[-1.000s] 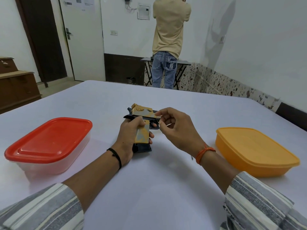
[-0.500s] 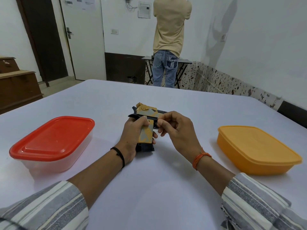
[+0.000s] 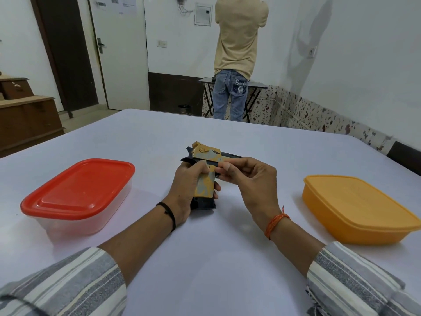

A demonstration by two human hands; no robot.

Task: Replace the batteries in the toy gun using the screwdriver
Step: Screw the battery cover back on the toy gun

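The toy gun [image 3: 206,153], yellow and grey over a dark frame, stands with the butt of its grip on the white table [image 3: 211,265] and its barrel pointing right. My left hand [image 3: 188,180] wraps the grip from the left, thumb on the yellow side panel. My right hand [image 3: 250,179] comes in from the right with curled fingers. Its thumb and forefinger are pinched against the gun at the top of the grip, near the trigger. No screwdriver or battery shows; anything inside the right hand is hidden.
A clear box with a red lid [image 3: 79,188] sits closed on the left of the table. A closed orange box [image 3: 357,208] sits on the right. Behind the far table edge a person [image 3: 239,46] stands facing the wall at a small folding table.
My right hand has moved left and closed in on the gun's grip. A thin light sliver seen in its fingers a second ago is no longer visible. The left hand keeps its hold.
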